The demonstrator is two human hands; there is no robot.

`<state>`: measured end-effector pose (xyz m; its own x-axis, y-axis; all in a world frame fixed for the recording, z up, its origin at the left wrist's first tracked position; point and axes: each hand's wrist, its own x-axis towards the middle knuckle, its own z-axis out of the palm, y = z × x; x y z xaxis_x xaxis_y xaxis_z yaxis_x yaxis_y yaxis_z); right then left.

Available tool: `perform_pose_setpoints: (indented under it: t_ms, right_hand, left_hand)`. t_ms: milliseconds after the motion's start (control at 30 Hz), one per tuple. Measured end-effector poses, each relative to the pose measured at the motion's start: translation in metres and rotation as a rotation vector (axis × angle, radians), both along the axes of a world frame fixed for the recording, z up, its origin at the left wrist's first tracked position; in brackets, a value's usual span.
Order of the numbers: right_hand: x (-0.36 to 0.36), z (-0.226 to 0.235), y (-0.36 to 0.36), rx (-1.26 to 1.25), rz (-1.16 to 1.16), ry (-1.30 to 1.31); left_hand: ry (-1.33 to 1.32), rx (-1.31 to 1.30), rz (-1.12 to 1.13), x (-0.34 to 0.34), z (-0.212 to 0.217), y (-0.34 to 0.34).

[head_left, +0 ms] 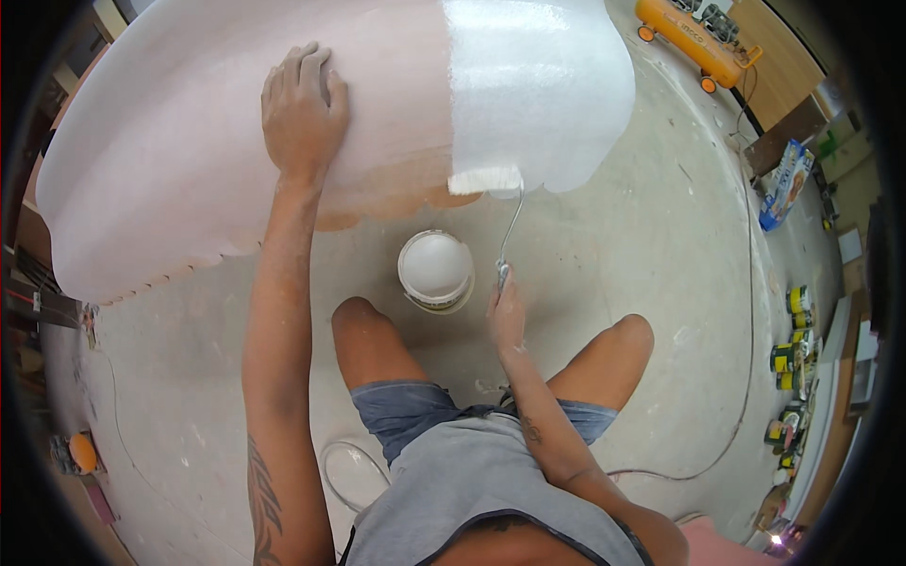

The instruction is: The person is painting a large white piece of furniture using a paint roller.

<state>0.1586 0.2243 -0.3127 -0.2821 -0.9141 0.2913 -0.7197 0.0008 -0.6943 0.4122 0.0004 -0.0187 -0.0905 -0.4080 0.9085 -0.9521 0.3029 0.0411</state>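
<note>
My left hand [306, 118] lies on the pale pink part of a large curved panel [387, 90], its fingers stretched out and nothing in them. The panel's right part has a wet, shiny white coat, and a brownish patch shows along its lower edge. A paint roller [484, 180] with a white, paint-covered sleeve rests against that lower edge, where white meets brown. Its handle is in my right hand [508, 316], closed around it. Between my knees and the panel stands a round bucket [436, 266] of white paint.
An orange air compressor [694, 42] stands at the far right, and a dark hose [751, 311] curves over the grey floor. Several paint cans [785, 357] line the right side near a blue and white bag [787, 186]. A pale loop [326, 462] lies beside my left thigh.
</note>
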Motion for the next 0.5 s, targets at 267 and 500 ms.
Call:
perform_pose_setpoints:
  t_ms: [267,500]
  right_hand:
    - [-0.01,-0.026,0.038,0.274,-0.023,-0.025]
    - [-0.007,-0.014,0.043,0.149,0.027,-0.028]
  left_hand:
    - [-0.001,0.008,0.003,0.006,-0.004,0.001]
    - [0.0,0.005,0.008,0.008,-0.005,0.001]
